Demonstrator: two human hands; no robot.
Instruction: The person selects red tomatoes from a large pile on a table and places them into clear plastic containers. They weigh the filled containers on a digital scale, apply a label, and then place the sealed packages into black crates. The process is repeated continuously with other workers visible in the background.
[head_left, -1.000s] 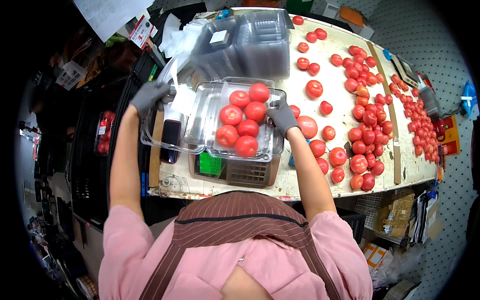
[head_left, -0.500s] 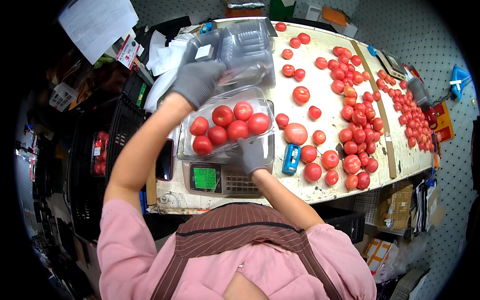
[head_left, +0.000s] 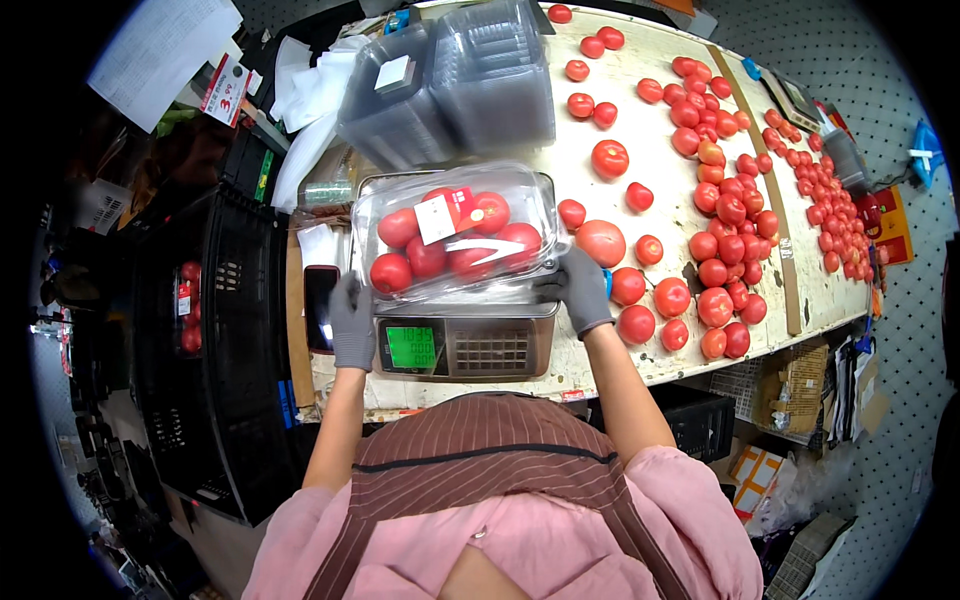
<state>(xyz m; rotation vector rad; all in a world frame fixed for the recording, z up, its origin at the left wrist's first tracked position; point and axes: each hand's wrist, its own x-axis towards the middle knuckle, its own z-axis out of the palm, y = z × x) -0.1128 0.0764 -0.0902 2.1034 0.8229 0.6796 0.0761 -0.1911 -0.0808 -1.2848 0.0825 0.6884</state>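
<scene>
A clear plastic box with several red tomatoes inside sits on the steel pan of a scale. Its clear lid lies over the tomatoes, and a white and red label shows on top. My left hand, in a grey glove, grips the box at its near left corner. At the near right corner my right hand, gloved too, has its thumb and fingers closed around the rim. The fingertips of both hands are partly hidden by the box edge.
Stacks of empty clear boxes stand behind the scale. Loose tomatoes cover the right of the table, split by a wooden strip. A phone lies left of the scale. Black crates stand at the left.
A labelled lid now covers the tomatoes, which were open on top before. My left hand has come down from the stacked boxes to the left corner; my right hand has moved to the right corner.
</scene>
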